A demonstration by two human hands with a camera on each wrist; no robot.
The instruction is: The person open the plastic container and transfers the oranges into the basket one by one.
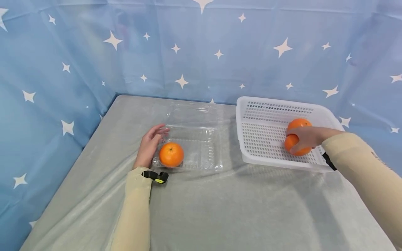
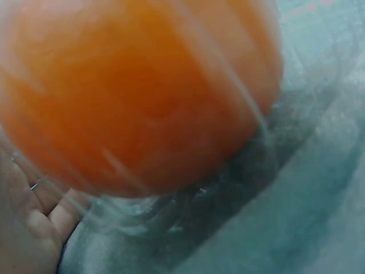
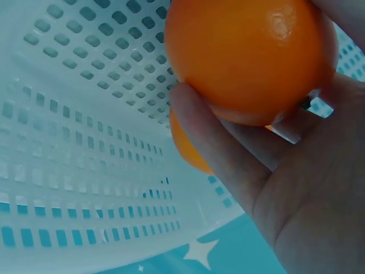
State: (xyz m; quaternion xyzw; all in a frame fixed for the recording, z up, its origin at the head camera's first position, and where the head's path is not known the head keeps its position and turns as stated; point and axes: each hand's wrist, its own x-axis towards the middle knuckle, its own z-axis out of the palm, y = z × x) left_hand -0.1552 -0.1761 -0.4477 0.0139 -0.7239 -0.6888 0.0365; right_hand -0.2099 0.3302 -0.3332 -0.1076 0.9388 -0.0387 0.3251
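An open clear plastic clamshell box point(image 1: 201, 146) lies on the grey cloth, one orange point(image 1: 171, 154) in its near left corner. My left hand point(image 1: 150, 144) is at the box's left edge, fingers loosely bent by the rim; whether they touch it is hard to tell. The left wrist view shows that orange point(image 2: 142, 97) through the clear wall, with part of the hand low at the left. Inside a white perforated basket point(image 1: 260, 158) at the right, my right hand point(image 1: 306, 136) grips an orange point(image 3: 251, 57). A second orange point(image 1: 299, 122) sits just behind it, partly hidden in the right wrist view.
The grey cloth-covered table point(image 1: 220, 209) ends at a blue curtain point(image 1: 201, 52) with white stars, at the back and left. Basket walls surround the right hand. A gap of cloth separates the box from the basket.
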